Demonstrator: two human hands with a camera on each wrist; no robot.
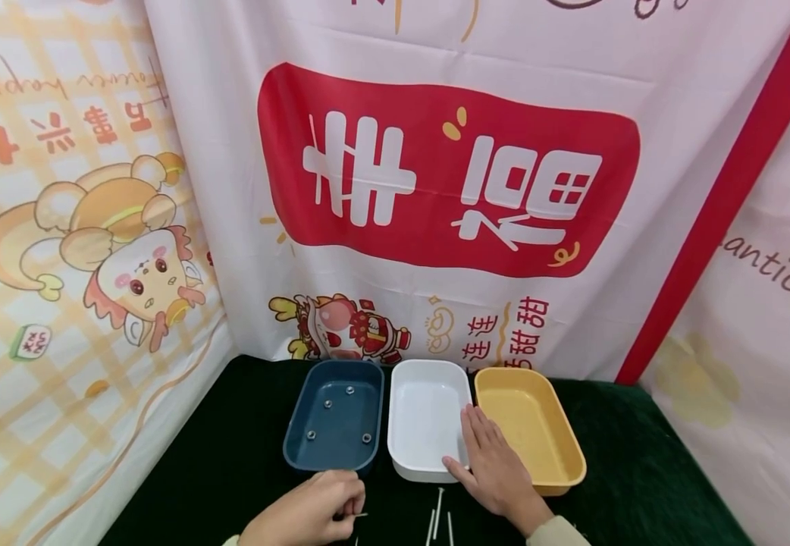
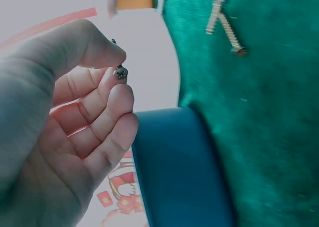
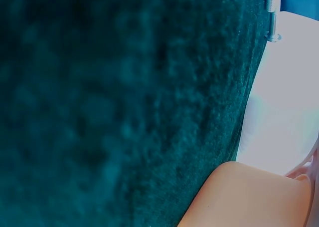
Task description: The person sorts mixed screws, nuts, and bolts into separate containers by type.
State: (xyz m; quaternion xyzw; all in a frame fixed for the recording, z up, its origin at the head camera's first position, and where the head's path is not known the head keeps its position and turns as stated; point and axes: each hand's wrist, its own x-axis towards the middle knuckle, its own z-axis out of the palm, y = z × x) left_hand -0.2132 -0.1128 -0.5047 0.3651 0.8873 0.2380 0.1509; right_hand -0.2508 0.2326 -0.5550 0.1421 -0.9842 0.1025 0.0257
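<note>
My left hand (image 1: pixel 313 509) is in front of the blue tray (image 1: pixel 333 456) and pinches a small screw (image 2: pixel 120 73) between thumb and index finger. The screw's cross-slotted head shows in the left wrist view, while the fingers cover most of its shank. My right hand (image 1: pixel 497 466) lies with fingers straight over the right rim of the white tray (image 1: pixel 425 425), beside the yellow tray (image 1: pixel 538 425). Several small nuts (image 1: pixel 327 404) sit spread out in the blue tray.
Long silver bolts (image 1: pixel 439 509) lie on the dark green cloth (image 1: pixel 641 455) in front of the white tray. Two brass-toned screws (image 2: pixel 230 30) appear on the cloth in the left wrist view. A printed white curtain (image 1: pixel 436 303) hangs behind the trays.
</note>
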